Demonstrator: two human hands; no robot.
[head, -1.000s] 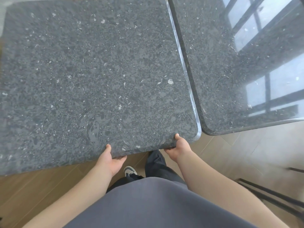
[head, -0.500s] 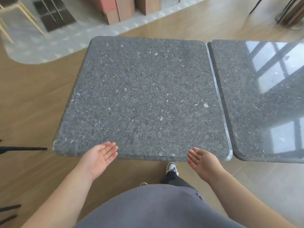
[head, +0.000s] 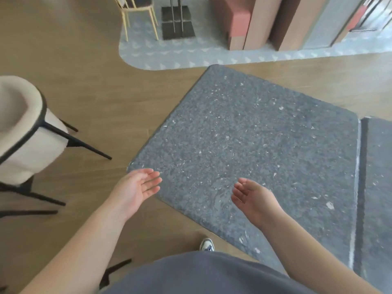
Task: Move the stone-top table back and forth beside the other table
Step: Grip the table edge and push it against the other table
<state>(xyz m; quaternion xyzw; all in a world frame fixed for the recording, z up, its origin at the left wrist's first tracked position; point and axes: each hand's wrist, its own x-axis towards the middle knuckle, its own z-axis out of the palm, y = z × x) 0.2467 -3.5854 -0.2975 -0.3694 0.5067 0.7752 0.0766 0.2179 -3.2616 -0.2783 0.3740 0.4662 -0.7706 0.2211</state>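
The stone-top table (head: 254, 141) has a dark grey speckled square top with rounded corners and fills the middle right of the view. The other table (head: 379, 187), with the same stone top, stands right beside it at the right edge, a narrow gap between them. My left hand (head: 137, 188) hovers palm up at the near left corner of the stone-top table, fingers apart, holding nothing. My right hand (head: 252, 197) floats over the near edge, palm up and fingers loosely spread, also empty. Neither hand touches the table.
A cream chair with black legs (head: 23, 132) stands on the wooden floor at the left. Farther back lie a pale patterned rug (head: 212, 56), a thin-legged yellow chair (head: 137, 13) and brown and pink panels (head: 254, 22). My shoe (head: 207, 244) shows below the table edge.
Both hands let go of the table's near edge and now hover open above it. The view has pulled back and swung left, bringing the cream chair and the rug into sight.
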